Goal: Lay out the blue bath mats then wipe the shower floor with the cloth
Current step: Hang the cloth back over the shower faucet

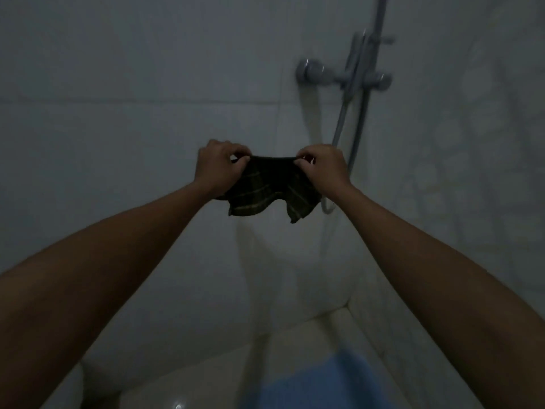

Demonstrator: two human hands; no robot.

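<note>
Both hands hold the dark checked cloth (272, 187) up before the tiled wall, left hand (219, 166) and right hand (321, 168) each with fingers pinched on a top corner; its long edge runs level between them. The shower floor lies well below, beside a blue mat (318, 385); the cloth must come down.

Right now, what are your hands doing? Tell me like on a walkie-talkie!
Left hand and right hand pinching dark checked cloth, stretched out in the air. Blue bath mat down on floor. Shower hose hangs behind; nothing blocking.
</note>
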